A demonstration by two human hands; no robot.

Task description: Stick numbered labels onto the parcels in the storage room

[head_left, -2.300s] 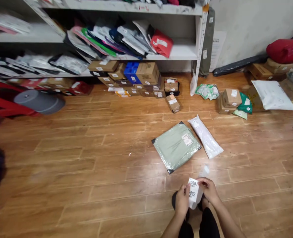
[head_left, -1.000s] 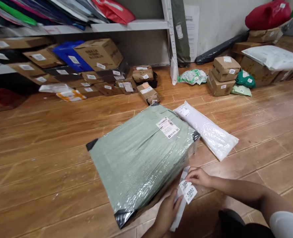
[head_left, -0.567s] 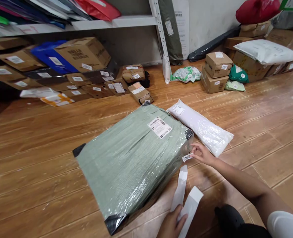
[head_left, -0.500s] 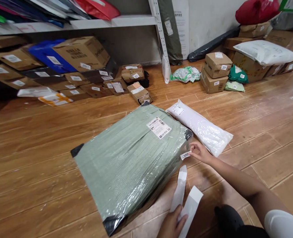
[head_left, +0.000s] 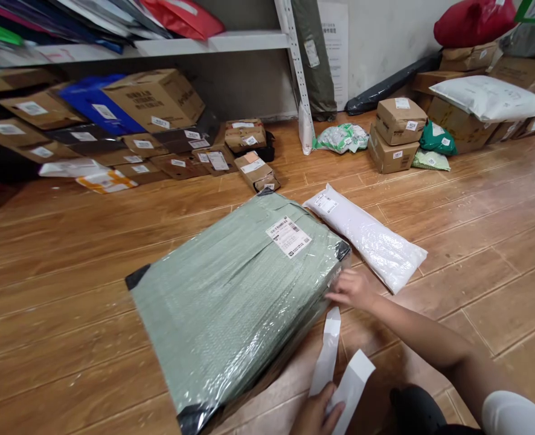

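A large flat parcel [head_left: 231,290], wrapped in green woven material and clear film with black corner guards, lies on the floor before me. A printed shipping label [head_left: 289,237] is stuck on its top. My right hand [head_left: 351,289] is against the parcel's near right side, fingers bent and close together on a small white number sticker [head_left: 335,276], which they mostly cover. Lower down, my left hand [head_left: 317,414] is closed around a folded strip of white label backing [head_left: 353,377], its two ends sticking up. Beyond my right hand lies a long white plastic-wrapped package [head_left: 367,235].
Labelled cardboard boxes [head_left: 154,99] are stacked under a white metal shelf [head_left: 213,43] at the back left. Two stacked boxes [head_left: 394,136] and a green bag [head_left: 437,138] stand at the back right, near more parcels. A shelf post [head_left: 299,72] reaches the floor.
My right hand has moved slightly left and down, bringing the number sticker from beside the parcel against its side. My left hand still grips the backing strip.
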